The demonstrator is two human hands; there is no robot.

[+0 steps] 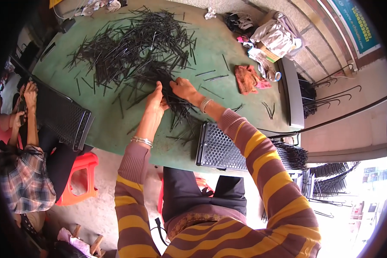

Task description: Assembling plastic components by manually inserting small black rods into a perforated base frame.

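A bunch of thin black rods [177, 106] lies between my two hands at the near edge of a big heap. My left hand [155, 101] is at its left side, thumb raised, fingers curled partly out of sight under the rods. My right hand [186, 90] is closed on the same bunch from the right, fingertips pressed into it. Just beyond, the heap of black rods [124, 53] spreads over the green table [210, 47], its rods pointing every way.
By my right forearm stands a perforated black tray [221, 146], with more rods [292, 155] behind it. A reddish cloth [246, 79] lies on the table's right. At left, a person [28, 176] sits by another dark tray [64, 114] and a red stool [79, 178].
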